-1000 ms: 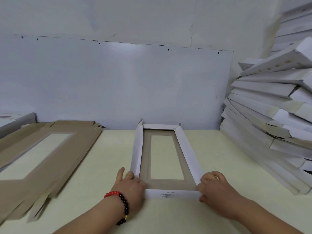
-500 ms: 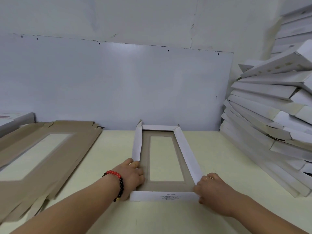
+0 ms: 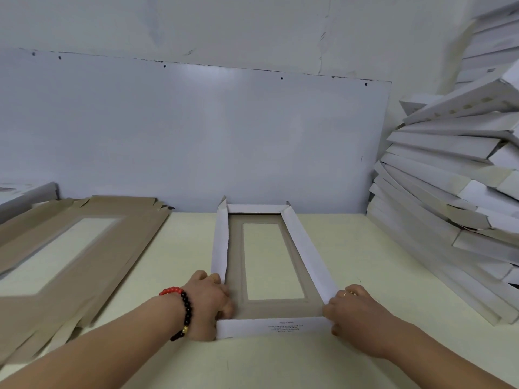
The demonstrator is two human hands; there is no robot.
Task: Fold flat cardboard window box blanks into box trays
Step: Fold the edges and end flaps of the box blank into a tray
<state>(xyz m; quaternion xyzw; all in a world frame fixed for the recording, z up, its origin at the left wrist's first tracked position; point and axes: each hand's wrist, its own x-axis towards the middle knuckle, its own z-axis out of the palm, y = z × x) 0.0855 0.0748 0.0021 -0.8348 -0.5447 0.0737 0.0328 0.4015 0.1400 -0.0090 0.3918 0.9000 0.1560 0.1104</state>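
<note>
A window box tray (image 3: 303, 251) lies in the middle of the pale table, white side flaps raised around a brown base with a rectangular window. Its near end flap (image 3: 272, 327) carries small print. My left hand (image 3: 209, 300) grips the near left corner, fingers curled inside the tray at the end of the left flap. My right hand (image 3: 351, 310) grips the near right corner where the right side flap meets the end flap.
A stack of flat brown window blanks (image 3: 70, 248) lies on the table (image 3: 365, 262) at the left. Several folded white trays (image 3: 449, 192) are piled high at the right. A white wall panel (image 3: 196, 130) stands right behind the tray.
My left hand has slid from the outer near left corner into the tray at the left flap's end. The near end flap has come down towards me. My right hand has barely moved.
</note>
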